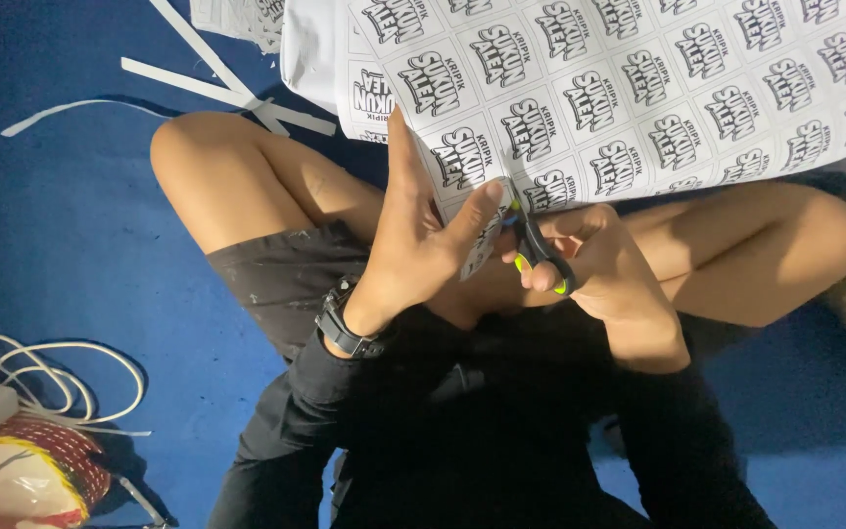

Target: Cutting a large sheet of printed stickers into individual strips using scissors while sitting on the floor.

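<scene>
Basically mid-cut, seated cross-legged on blue floor [61,225]. Right hand [604,260] closed through handles of black scissors with yellow-green trim [540,257], firm grip, blades near shut at sheet edge. Left hand [423,230] pinched lower edge of printed label sheet [619,88] between thumb and fingers, other fingers extended flat along paper; wristwatch [345,328] on that wrist. Sheet draped from upper frame down over knees, grid of identical black-and-white labels. Cut-off white paper strips [217,88] lay on floor upper left, well apart from hands.

Risks, as judged: left thumb sat just beside blades, so a slip meant a nick; sheet unsupported and sagging, so cut line likely to wander into a label; paper could tear if pulled while blades closed.

Hidden: blade tips mostly masked by left hand, exact cut line not readable. Sheet top cropped. White cable [61,377] and red netted bundle [31,470] at lower left, partly cut off, kind unclear.
</scene>
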